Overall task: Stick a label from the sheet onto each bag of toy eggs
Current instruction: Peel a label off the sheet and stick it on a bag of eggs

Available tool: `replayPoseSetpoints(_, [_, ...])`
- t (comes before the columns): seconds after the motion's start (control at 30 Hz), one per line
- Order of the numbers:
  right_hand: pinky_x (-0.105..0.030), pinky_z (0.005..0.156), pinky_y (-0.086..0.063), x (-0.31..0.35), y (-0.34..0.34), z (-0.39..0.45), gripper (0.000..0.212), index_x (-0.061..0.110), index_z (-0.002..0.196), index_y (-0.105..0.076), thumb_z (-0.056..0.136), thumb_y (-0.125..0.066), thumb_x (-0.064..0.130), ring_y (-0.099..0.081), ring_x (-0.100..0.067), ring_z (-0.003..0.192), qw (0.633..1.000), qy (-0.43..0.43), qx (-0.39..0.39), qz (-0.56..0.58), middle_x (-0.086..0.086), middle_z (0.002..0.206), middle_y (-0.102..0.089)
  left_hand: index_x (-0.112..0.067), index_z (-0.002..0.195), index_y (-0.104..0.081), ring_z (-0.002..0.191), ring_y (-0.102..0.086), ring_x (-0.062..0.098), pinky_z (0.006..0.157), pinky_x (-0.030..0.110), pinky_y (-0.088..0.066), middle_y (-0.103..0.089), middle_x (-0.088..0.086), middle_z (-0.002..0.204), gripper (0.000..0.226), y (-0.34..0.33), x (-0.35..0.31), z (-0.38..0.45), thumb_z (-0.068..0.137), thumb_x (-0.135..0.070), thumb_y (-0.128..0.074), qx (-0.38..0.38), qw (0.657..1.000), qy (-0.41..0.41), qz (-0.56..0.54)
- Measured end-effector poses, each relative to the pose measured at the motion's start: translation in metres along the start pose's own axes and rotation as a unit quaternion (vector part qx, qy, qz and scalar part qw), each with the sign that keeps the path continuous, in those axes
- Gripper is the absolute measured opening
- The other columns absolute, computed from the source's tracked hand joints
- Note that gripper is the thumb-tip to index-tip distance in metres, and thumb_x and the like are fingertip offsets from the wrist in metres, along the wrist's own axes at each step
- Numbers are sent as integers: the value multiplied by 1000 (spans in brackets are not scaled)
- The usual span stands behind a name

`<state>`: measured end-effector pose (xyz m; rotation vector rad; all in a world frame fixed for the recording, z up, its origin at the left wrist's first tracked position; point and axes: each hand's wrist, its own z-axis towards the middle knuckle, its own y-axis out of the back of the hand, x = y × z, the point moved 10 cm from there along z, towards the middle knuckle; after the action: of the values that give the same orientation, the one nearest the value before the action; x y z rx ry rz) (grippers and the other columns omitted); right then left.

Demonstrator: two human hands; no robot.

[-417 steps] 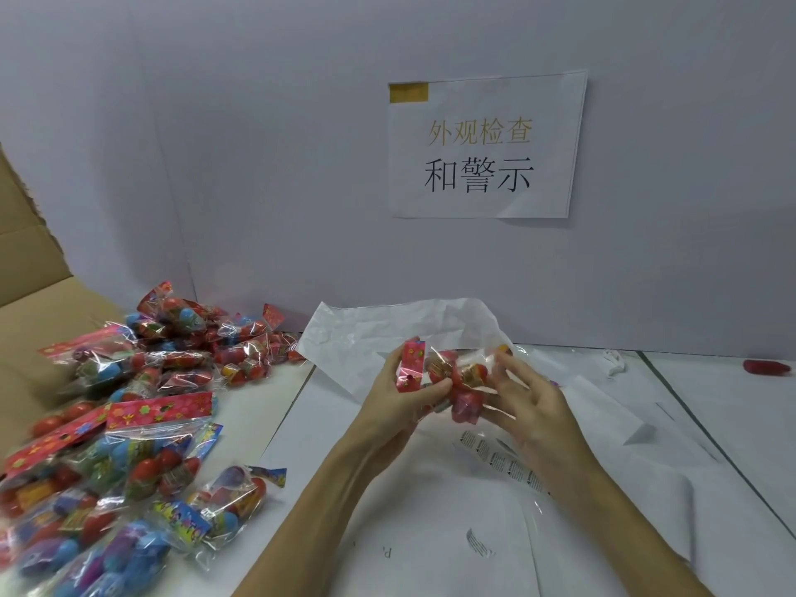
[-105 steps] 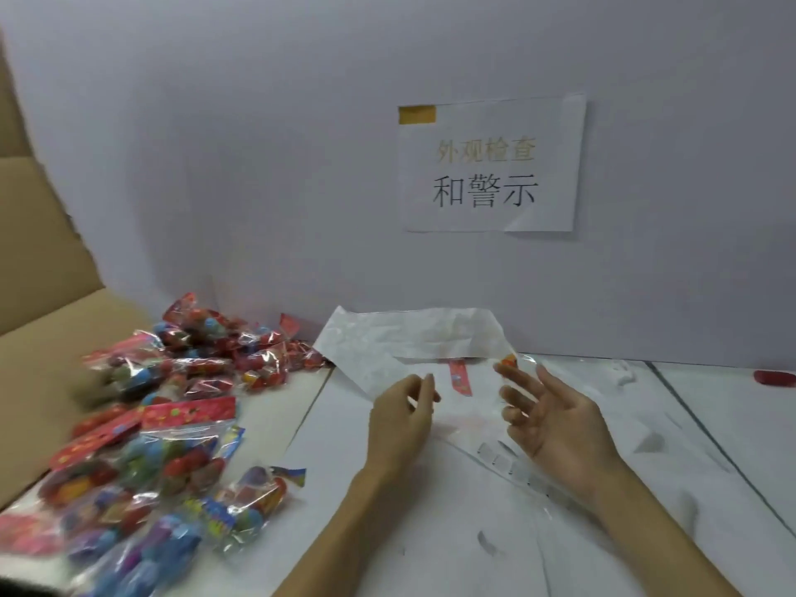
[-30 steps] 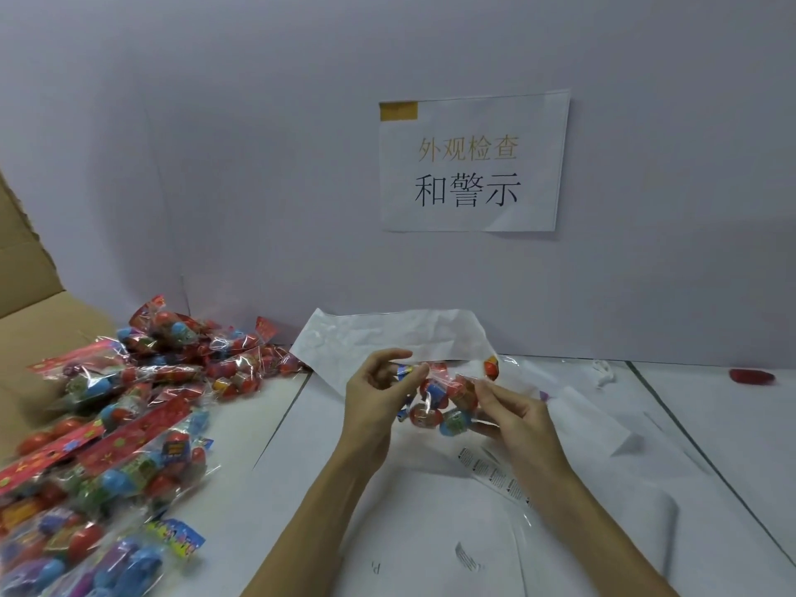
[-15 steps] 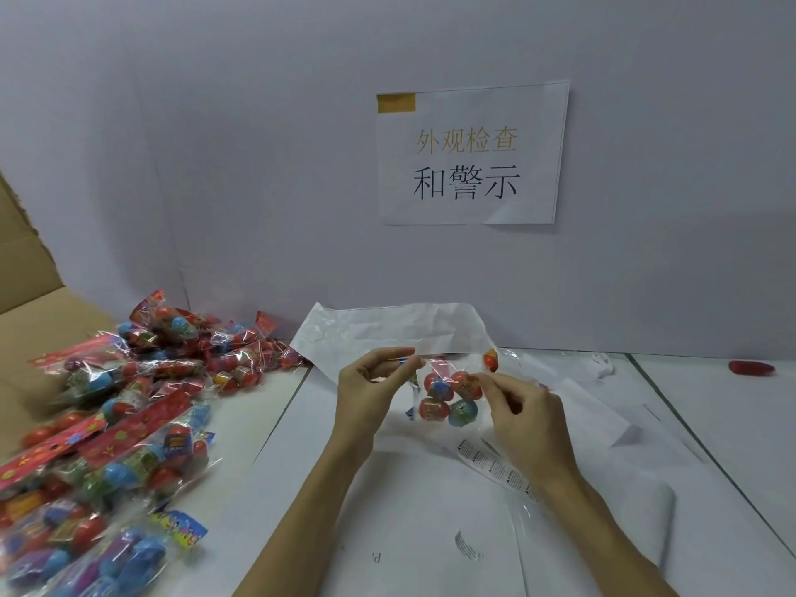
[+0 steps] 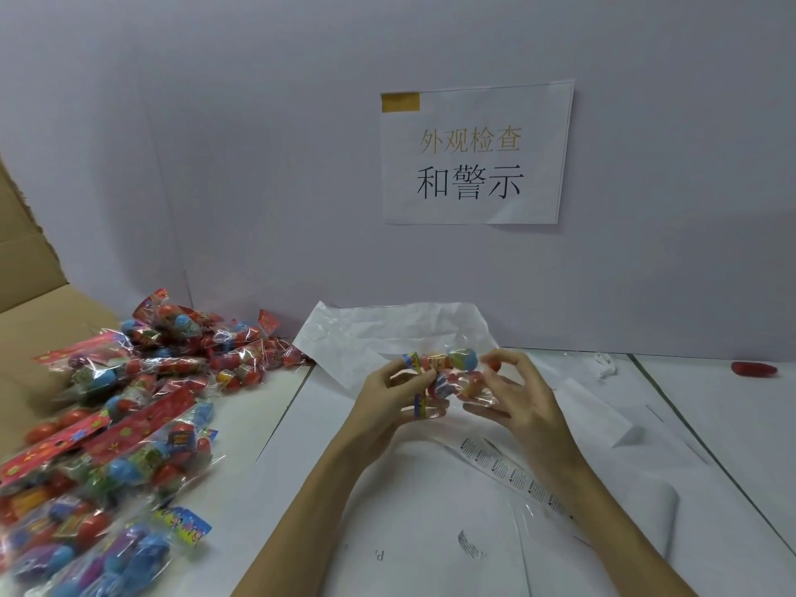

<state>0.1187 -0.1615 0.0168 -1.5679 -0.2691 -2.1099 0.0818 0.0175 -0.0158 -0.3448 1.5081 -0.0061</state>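
Bag of toy eggs is gripped between left hand and right hand, long axis crosswise; label sheet lies below, nearer right hand.

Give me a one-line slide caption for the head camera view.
Both hands, left hand and right hand, grip a bag of toy eggs above the label sheet.

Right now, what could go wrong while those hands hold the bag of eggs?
The bag of toy eggs is held in the air by both the left hand and the right hand, so it might slip. The crinkly plastic could wrinkle a label. The label strip lies under the right arm, which might drag it.
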Motion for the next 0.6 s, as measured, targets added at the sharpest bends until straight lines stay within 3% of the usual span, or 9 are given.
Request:
replayPoseSetpoints(0.1, [-33,77,-64,-10,4,1,46,34,134,-59,90,-67,45,-79,-30,88,999,-30,-34,-19,-13,95,-80,-16,120,-74,100,-75,41,84,49,-64,-73,21,114,30,-11,-4,-2,91,-17,-80,30,999,-17,25])
replayPoseSetpoints(0.23, [-39,74,-65,-19,7,1,37,15,109,-80,87,-71,42,-78,-28,94,998,-37,-33,-48,-8,99,-80,-21,108,-78,101,-76,29,84,45,-64,-77,9,107,28,-15,-10,-5,92,-45,-76,-2,992,-56,117])
replayPoseSetpoints(0.3, [-33,70,-64,-24,10,1,34,14,109,-81,87,-73,38,-79,-26,93,997,-54,-47,-26,-9,100,-81,-20,103,-80,94,-77,23,77,33,-63,-79,4,99,23,-8,-16,-5,101,-38,-66,-41,988,-88,120])
replayPoseSetpoints(0.37, [-37,75,-64,-34,12,1,34,12,112,-81,89,-73,36,-79,-28,95,993,-96,-62,11,-10,102,-81,-18,103,-80,91,-78,20,72,26,-61,-80,1,93,21,-2,-20,-4,103,-30,-63,-68,983,-110,128])
replayPoseSetpoints(0.47, [-43,83,-64,-44,9,-1,33,15,111,-82,89,-72,37,-78,-30,98,986,-147,-63,44,-13,105,-80,-14,106,-80,89,-78,19,72,28,-63,-79,-1,91,21,1,-20,-5,103,-27,-63,-98,973,-132,161])
replayPoseSetpoints(0.6, [-44,85,-64,-38,13,-2,39,15,111,-82,86,-71,43,-79,-25,95,987,-127,-93,-4,-8,102,-81,-17,99,-79,80,-77,14,64,25,-62,-78,-3,85,16,0,-27,-10,102,-25,-66,-141,940,-199,238])
